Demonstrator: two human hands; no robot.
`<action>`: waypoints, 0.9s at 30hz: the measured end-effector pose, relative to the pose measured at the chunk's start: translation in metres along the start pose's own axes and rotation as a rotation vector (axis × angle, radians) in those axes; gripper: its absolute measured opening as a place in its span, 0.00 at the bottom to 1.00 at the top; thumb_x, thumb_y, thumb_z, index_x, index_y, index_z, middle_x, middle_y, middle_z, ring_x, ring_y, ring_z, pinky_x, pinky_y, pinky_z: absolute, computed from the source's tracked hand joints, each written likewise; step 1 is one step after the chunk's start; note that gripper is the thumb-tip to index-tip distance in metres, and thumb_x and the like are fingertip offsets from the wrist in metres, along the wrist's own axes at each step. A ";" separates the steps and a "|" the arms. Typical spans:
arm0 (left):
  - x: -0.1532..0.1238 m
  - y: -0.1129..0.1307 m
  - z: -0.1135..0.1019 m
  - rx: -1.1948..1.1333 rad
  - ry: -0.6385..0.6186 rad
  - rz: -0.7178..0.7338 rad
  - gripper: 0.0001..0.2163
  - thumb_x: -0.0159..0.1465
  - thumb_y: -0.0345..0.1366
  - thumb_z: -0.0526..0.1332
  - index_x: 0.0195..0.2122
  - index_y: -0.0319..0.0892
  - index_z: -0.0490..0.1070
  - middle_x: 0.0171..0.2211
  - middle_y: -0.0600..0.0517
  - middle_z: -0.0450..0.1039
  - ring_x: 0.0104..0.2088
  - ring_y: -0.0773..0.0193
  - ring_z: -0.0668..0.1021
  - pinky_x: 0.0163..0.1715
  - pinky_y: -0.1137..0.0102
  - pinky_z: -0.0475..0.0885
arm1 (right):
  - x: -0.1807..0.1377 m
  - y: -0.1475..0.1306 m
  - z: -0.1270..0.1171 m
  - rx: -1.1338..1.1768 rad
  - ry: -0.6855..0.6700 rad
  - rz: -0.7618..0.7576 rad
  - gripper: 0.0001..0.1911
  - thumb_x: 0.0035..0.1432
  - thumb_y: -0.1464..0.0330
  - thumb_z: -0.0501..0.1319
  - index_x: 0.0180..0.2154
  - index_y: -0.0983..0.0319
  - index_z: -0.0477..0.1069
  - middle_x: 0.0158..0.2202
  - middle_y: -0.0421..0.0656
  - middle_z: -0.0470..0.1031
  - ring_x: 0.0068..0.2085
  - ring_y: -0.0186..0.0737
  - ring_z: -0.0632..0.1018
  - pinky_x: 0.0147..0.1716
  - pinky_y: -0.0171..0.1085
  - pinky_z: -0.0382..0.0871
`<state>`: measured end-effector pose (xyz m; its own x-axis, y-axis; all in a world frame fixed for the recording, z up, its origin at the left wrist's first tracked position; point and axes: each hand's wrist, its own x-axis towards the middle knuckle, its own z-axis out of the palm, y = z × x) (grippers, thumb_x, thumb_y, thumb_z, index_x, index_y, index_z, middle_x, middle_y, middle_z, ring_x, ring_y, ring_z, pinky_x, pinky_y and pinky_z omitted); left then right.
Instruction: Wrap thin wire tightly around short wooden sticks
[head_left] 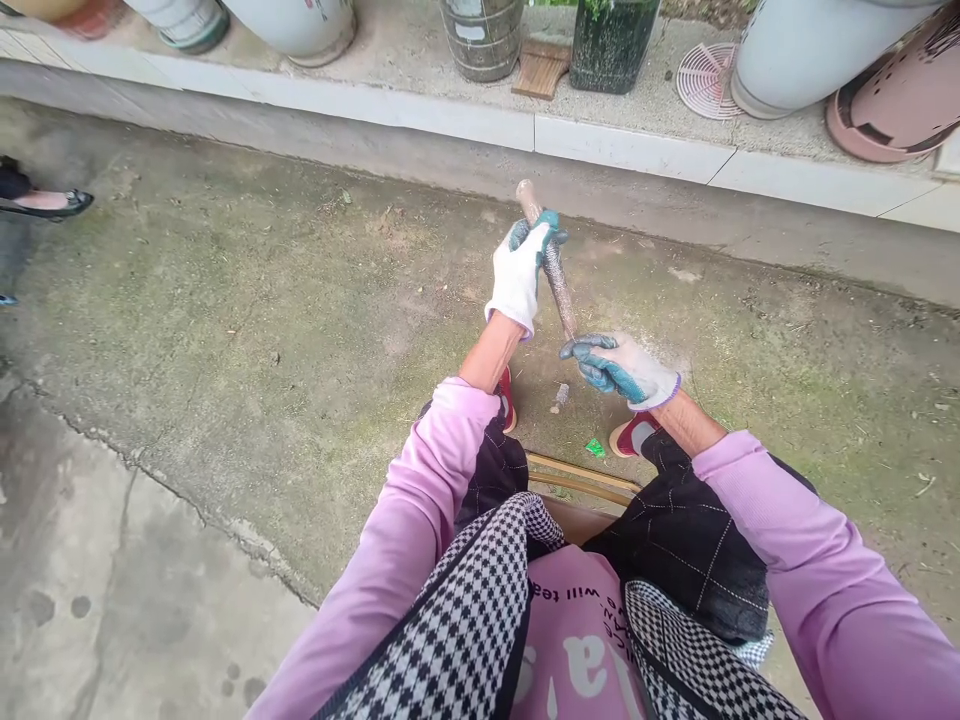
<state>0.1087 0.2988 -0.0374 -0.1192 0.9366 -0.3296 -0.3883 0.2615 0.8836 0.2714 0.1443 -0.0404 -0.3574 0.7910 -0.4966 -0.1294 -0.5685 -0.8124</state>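
My left hand (532,250), in a white glove with a teal coated palm, is wrapped round the middle of a long brownish stick (557,285) that looks covered in shiny clear film. The stick slants from a paler rounded upper end down toward my right hand (615,370). That hand, gloved alike, has its fingers pinched together at the stick's lower tip. Whether it grips the tip itself or loose film there is too small to make out. On the ground below lie a small clear scrap (562,393) and a bright green scrap (595,447).
A raised ledge (465,118) with a white tiled edge runs across the top, bearing several pots, including a grey ribbed pot (484,45) and a pink pot (892,105). A person's black shoe (75,203) shows at far left. A wooden seat edge (585,480) is between my legs.
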 end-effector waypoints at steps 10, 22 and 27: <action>-0.020 -0.008 0.008 0.294 -0.169 -0.061 0.15 0.73 0.37 0.87 0.46 0.44 0.81 0.41 0.54 0.85 0.50 0.55 0.91 0.58 0.62 0.88 | -0.024 -0.036 -0.051 0.003 0.196 -0.180 0.22 0.54 0.53 0.87 0.38 0.60 0.86 0.21 0.30 0.58 0.24 0.31 0.58 0.23 0.35 0.49; -0.046 -0.004 0.016 0.272 -0.463 -0.503 0.18 0.76 0.47 0.84 0.54 0.45 0.80 0.31 0.55 0.83 0.29 0.63 0.85 0.45 0.61 0.89 | 0.004 -0.037 -0.082 -0.610 0.539 -0.151 0.15 0.62 0.54 0.75 0.39 0.58 0.92 0.28 0.41 0.80 0.31 0.40 0.73 0.29 0.37 0.64; -0.046 -0.024 0.012 0.454 -0.527 -0.322 0.11 0.75 0.41 0.82 0.50 0.45 0.85 0.31 0.57 0.78 0.29 0.65 0.77 0.34 0.68 0.78 | 0.006 -0.036 -0.082 -0.676 0.475 -0.083 0.08 0.62 0.60 0.77 0.38 0.57 0.90 0.30 0.44 0.84 0.32 0.42 0.76 0.33 0.40 0.68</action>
<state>0.1343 0.2520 -0.0390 0.4322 0.7556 -0.4923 0.0966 0.5039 0.8583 0.3500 0.1887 -0.0392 0.0766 0.9219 -0.3797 0.4994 -0.3650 -0.7857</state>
